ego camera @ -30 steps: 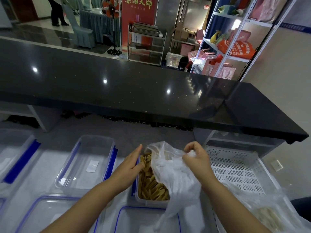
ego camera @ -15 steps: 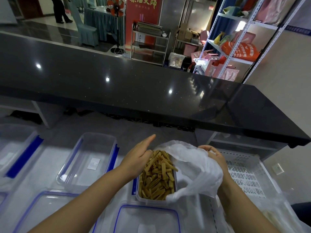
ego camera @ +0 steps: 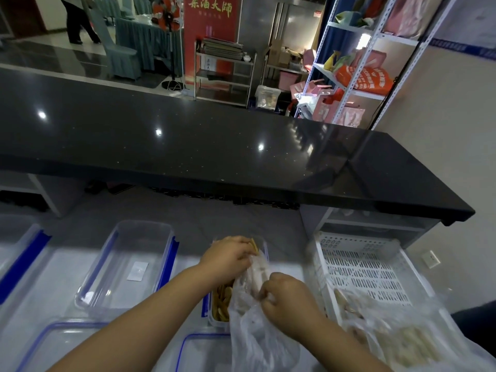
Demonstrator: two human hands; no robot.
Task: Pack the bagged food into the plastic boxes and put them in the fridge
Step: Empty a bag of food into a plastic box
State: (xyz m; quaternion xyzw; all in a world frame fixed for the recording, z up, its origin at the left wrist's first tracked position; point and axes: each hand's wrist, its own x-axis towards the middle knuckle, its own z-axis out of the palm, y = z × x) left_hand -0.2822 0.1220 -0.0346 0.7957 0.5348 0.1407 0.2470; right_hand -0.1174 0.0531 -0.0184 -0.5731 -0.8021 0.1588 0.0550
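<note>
Over the plastic box [ego camera: 218, 324] of yellow food strips [ego camera: 222, 302] on the worktop [ego camera: 48, 277], left hand [ego camera: 228, 257] and right hand [ego camera: 287, 299] each have a grip clamped on the clear bag [ego camera: 257, 342], beside the white crate [ego camera: 362, 267].

Glossy, speckled black counter [ego camera: 214, 146] (polished look); clear smooth plastic box [ego camera: 120, 285]; thin crinkly translucent bag [ego camera: 255, 342]; white matt perforated plastic crate [ego camera: 362, 267].

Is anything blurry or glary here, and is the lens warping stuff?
In the head view, the left hand, right hand and plastic bag are motion-blurred; bright glare spots dot the black counter; the wide lens bows the counter and tilts the shelf rack.
</note>
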